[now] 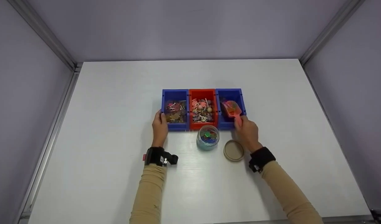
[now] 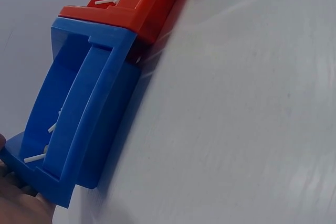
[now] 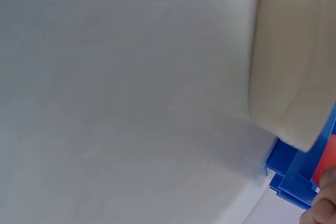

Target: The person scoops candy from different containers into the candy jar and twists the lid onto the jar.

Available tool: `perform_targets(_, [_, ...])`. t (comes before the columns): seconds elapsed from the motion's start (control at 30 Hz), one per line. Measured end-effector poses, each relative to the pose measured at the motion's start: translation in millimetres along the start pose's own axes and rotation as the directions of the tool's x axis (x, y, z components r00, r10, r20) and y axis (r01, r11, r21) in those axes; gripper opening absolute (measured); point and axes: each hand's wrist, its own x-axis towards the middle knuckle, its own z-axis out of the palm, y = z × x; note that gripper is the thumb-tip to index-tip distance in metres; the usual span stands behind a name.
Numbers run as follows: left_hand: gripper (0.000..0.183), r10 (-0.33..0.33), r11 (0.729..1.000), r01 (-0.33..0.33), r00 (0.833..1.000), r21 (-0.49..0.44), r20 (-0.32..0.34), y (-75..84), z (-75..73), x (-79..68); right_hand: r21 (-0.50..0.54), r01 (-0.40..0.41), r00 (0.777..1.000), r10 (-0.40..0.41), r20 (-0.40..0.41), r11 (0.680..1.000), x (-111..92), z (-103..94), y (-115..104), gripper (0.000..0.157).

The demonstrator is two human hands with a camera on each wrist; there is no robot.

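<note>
My left hand (image 1: pixel 160 129) grips the outer side of the left blue bin (image 1: pixel 178 126); in the left wrist view its thumb lies over the rim and its fingers are underneath. With my right hand (image 1: pixel 248 132) I hold a pink scoop (image 1: pixel 238 119) by its handle. The scoop's bowl lies over the right blue bin (image 1: pixel 228 93), with small orange and green pieces in it. Between the blue bins stands a red bin (image 1: pixel 203 125). A clear jar (image 1: pixel 206 145) with colourful small pieces inside stands open in front of the red bin.
A round beige lid (image 1: pixel 234 151) lies on the white table (image 1: pixel 190 186) to the right of the jar, close by my right wrist. Small sticks and colourful pieces (image 1: pixel 176 107) fill part of the left bin. Pale walls (image 1: pixel 190 31) border the table behind and at both sides.
</note>
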Motion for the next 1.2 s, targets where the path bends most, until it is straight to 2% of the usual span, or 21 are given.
perform_targets(0.37, [0.045, -0.01, 1.0, 0.01, 1.0, -0.008, 0.005, -1.9, 0.8, 0.5, 0.042, 0.045, 0.999, -0.044, -0.01, 0.998, -5, -10.8, 4, 0.023])
perform_targets(0.73, [0.044, -0.032, 0.999, 0.032, 0.999, -0.021, 0.008, -1.8, -0.1, 2.1, 0.105, 0.065, 0.993, -0.075, 0.088, 0.992, -13, -28.9, 8, 0.021])
perform_targets(1.2, [0.045, -0.124, 0.986, 0.128, 0.991, -0.11, 0.043, 2.9, -4.6, 3.2, 0.226, 0.094, 0.971, -0.139, 0.192, 0.97, -32, -60.3, -1, 0.017])
